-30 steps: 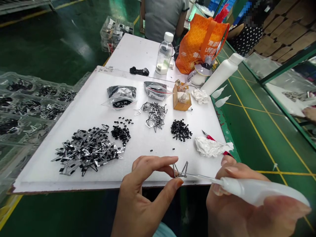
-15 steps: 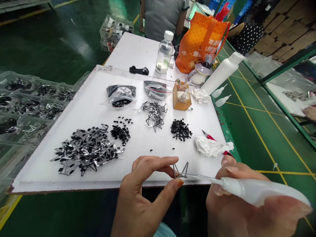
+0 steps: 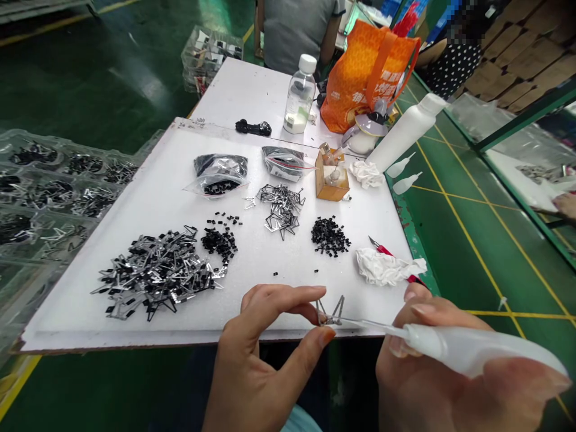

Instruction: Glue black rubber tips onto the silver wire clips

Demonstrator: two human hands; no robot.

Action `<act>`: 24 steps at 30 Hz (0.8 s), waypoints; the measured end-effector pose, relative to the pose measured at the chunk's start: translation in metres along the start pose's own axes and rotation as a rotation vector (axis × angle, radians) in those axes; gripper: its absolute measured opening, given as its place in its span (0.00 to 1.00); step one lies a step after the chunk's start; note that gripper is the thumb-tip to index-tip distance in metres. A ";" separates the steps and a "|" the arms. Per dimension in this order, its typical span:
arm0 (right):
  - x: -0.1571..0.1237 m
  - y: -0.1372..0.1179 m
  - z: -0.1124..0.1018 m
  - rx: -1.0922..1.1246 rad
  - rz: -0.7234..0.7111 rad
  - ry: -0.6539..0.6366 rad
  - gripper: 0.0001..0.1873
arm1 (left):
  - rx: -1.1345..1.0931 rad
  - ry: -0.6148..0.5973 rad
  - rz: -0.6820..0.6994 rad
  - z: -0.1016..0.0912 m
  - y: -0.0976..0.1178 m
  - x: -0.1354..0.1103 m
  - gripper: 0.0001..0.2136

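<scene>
My left hand (image 3: 265,354) pinches a small bent metal clip (image 3: 330,311) between thumb and fingers, just over the near edge of the white board (image 3: 148,198). A white squeeze applicator bottle (image 3: 468,349) lies in the grip of my right hand (image 3: 445,384), and its thin nozzle tip touches the clip. Beyond my hands lie a large heap of finished metal clips with black ends (image 3: 157,273), a small heap of bare metal clips (image 3: 279,207) and two piles of small black caps (image 3: 330,236).
A crumpled white tissue (image 3: 384,267) covers a red-handled knife (image 3: 382,248). Further back: two zip bags (image 3: 220,174), a small cardboard box (image 3: 332,180), a clear bottle (image 3: 299,96), a white bottle (image 3: 405,133), an orange bag (image 3: 366,75). Clear trays (image 3: 54,186) at left. People sit beyond.
</scene>
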State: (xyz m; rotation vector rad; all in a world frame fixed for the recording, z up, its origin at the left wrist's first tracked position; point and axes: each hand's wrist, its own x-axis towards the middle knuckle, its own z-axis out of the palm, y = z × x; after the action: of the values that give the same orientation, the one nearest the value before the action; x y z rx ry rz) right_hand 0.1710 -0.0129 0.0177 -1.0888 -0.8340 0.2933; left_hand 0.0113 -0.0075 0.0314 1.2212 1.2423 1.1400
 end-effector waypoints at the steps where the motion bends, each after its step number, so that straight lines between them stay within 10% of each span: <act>1: 0.000 0.000 0.000 0.003 -0.006 -0.004 0.26 | 0.001 0.000 0.003 0.000 0.000 0.000 0.15; 24: 0.004 -0.010 0.006 0.008 0.097 0.006 0.25 | -0.014 0.004 -0.011 -0.001 0.002 0.000 0.14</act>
State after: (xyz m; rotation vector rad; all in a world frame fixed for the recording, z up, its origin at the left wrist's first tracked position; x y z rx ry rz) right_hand 0.1676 -0.0114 0.0299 -1.1242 -0.7757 0.3737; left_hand 0.0104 -0.0079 0.0334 1.2005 1.2407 1.1424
